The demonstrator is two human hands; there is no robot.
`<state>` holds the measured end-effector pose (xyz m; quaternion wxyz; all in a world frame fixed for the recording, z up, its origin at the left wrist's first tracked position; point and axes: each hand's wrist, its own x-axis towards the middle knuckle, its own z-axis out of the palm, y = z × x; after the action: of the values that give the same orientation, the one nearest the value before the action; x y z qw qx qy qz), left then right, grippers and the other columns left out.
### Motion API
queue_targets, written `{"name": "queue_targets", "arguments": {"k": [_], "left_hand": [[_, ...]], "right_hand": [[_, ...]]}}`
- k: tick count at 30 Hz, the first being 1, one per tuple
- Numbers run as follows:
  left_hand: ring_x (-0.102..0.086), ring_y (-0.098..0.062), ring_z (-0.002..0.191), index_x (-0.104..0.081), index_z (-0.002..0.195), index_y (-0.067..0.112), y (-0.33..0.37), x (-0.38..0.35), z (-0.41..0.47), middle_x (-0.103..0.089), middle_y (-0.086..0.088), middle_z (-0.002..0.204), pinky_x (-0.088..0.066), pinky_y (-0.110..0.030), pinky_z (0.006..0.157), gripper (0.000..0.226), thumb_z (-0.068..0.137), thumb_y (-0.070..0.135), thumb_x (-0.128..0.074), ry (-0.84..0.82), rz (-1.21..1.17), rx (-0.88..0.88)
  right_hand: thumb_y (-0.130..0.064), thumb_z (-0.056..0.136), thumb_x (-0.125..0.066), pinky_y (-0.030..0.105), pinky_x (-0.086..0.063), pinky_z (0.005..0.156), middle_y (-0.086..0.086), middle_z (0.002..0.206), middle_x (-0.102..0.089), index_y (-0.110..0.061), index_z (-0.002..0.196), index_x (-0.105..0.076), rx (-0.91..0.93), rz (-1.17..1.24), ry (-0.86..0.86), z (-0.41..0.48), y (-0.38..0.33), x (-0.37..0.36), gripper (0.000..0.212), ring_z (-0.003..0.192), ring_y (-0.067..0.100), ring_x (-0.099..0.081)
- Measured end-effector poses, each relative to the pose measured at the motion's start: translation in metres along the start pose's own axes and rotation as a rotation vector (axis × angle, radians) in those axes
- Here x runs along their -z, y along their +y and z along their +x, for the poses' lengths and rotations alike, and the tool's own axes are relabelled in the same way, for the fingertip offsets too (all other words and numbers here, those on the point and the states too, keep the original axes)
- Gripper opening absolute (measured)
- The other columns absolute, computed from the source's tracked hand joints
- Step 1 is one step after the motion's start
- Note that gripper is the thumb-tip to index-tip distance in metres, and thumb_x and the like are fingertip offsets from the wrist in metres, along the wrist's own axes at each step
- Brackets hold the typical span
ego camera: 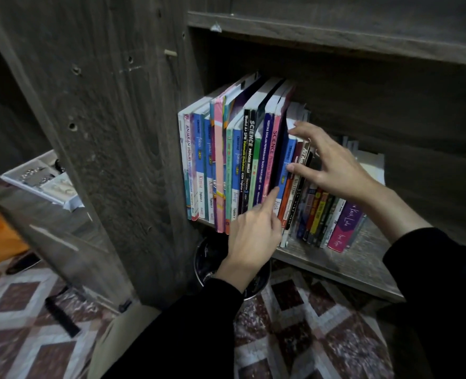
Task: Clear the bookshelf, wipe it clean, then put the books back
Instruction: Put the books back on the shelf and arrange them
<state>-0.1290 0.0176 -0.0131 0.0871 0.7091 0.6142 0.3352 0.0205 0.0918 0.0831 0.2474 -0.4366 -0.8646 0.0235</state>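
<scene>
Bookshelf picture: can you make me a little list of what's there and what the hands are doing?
shelf: dark wooden bookshelf, books not yet taken out
tall books: standing in a row at the left end
small books: shorter row to the right, ending in a purple book
left hand: index finger touching the spines beside the pink Science book
right hand: fingers spread on the middle books, thumb on a blue spine
below: round bin on the patterned floor

tall books [226,160] packed against left wall, short paperbacks [324,214] beside, open shelf [363,258] space right
</scene>
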Motion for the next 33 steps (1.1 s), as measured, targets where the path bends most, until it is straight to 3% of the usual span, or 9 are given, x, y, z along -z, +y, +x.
{"name": "queue_targets", "arguments": {"k": [5, 11, 14, 17, 20, 23, 25, 30, 33], "left_hand": [[-0.047, -0.016, 0.048, 0.019, 0.148, 0.039, 0.008, 0.001, 0.022, -0.054, -0.002, 0.063, -0.04, -0.028, 0.047, 0.093, 0.092, 0.013, -0.051, -0.34, -0.137, 0.197], [-0.07, -0.02, 0.068, 0.007, 0.149, 0.045, 0.013, -0.002, 0.043, -0.064, -0.014, 0.113, -0.056, -0.027, 0.056, 0.083, 0.092, 0.009, -0.042, -0.481, -0.48, 0.439], [-0.068, -0.02, 0.077, -0.03, 0.148, 0.023, 0.014, -0.001, 0.037, -0.067, -0.009, 0.104, -0.057, -0.033, 0.071, 0.058, 0.093, 0.014, -0.047, -0.323, -0.401, 0.364], [-0.054, -0.013, 0.089, -0.063, 0.116, 0.015, 0.008, -0.006, 0.014, -0.066, -0.001, 0.097, -0.045, -0.028, 0.077, 0.03, 0.091, 0.022, -0.046, 0.275, -0.167, 0.156], [-0.034, -0.02, 0.122, -0.041, 0.136, 0.014, -0.013, -0.033, 0.0, -0.046, -0.013, 0.131, -0.031, -0.037, 0.103, 0.057, 0.085, 0.038, -0.051, 0.576, -0.024, 0.151], [0.006, -0.035, 0.145, 0.014, 0.151, 0.014, -0.042, -0.069, 0.002, 0.012, -0.023, 0.156, 0.004, -0.049, 0.114, 0.11, 0.077, 0.074, -0.042, 0.352, 0.104, 0.216], [0.021, -0.039, 0.142, 0.027, 0.146, 0.01, -0.053, -0.084, 0.009, 0.035, -0.022, 0.149, 0.007, -0.057, 0.112, 0.125, 0.068, 0.086, -0.034, 0.288, 0.145, 0.184], [0.032, -0.044, 0.136, 0.034, 0.142, 0.007, -0.062, -0.097, 0.022, 0.042, -0.026, 0.143, 0.01, -0.063, 0.108, 0.139, 0.057, 0.093, -0.035, 0.305, 0.118, 0.101], [0.03, -0.043, 0.137, 0.031, 0.143, 0.006, -0.063, -0.098, 0.023, 0.026, -0.034, 0.147, 0.01, -0.062, 0.108, 0.141, 0.053, 0.093, -0.034, 0.303, 0.118, 0.123]], "right_hand": [[-0.038, 0.092, -0.059, 0.034, -0.028, 0.095, -0.005, 0.156, -0.023, -0.03, 0.143, -0.03, -0.006, -0.008, -0.013, 0.002, 0.0, -0.001, 0.06, 0.132, 0.021, -0.039], [-0.042, 0.093, -0.057, 0.036, -0.027, 0.098, -0.006, 0.157, -0.021, -0.031, 0.144, -0.028, -0.01, 0.017, -0.012, 0.002, 0.0, -0.005, 0.06, 0.137, 0.021, -0.033], [-0.044, 0.092, -0.055, 0.048, -0.025, 0.108, -0.006, 0.159, -0.014, -0.036, 0.145, -0.025, -0.049, 0.073, -0.016, 0.0, -0.001, -0.009, 0.061, 0.143, 0.021, -0.023], [-0.053, 0.09, -0.051, 0.061, -0.025, 0.11, -0.005, 0.161, -0.007, -0.046, 0.143, -0.019, -0.115, 0.157, -0.015, -0.002, -0.005, -0.015, 0.062, 0.145, 0.02, -0.017], [-0.055, 0.091, -0.052, 0.061, -0.023, 0.111, -0.005, 0.161, -0.005, -0.052, 0.143, -0.011, -0.156, 0.189, 0.0, -0.002, -0.01, -0.019, 0.067, 0.146, 0.021, -0.015], [-0.046, 0.088, -0.061, 0.062, -0.02, 0.113, -0.003, 0.16, -0.013, -0.047, 0.147, 0.0, -0.179, 0.214, -0.008, -0.002, -0.013, -0.022, 0.085, 0.146, 0.023, -0.018], [-0.036, 0.083, -0.07, 0.062, -0.017, 0.114, -0.001, 0.159, -0.017, -0.042, 0.147, 0.011, -0.18, 0.223, -0.067, -0.001, -0.015, -0.023, 0.104, 0.143, 0.026, -0.026], [-0.014, 0.08, -0.074, 0.059, -0.023, 0.113, 0.008, 0.152, -0.035, -0.036, 0.145, 0.022, -0.164, 0.194, -0.112, 0.004, -0.015, -0.025, 0.118, 0.134, 0.029, -0.041], [-0.009, 0.081, -0.071, 0.06, -0.031, 0.109, 0.008, 0.148, -0.037, -0.039, 0.144, 0.019, -0.154, 0.232, -0.05, 0.004, -0.015, -0.031, 0.114, 0.128, 0.028, -0.049]]}}
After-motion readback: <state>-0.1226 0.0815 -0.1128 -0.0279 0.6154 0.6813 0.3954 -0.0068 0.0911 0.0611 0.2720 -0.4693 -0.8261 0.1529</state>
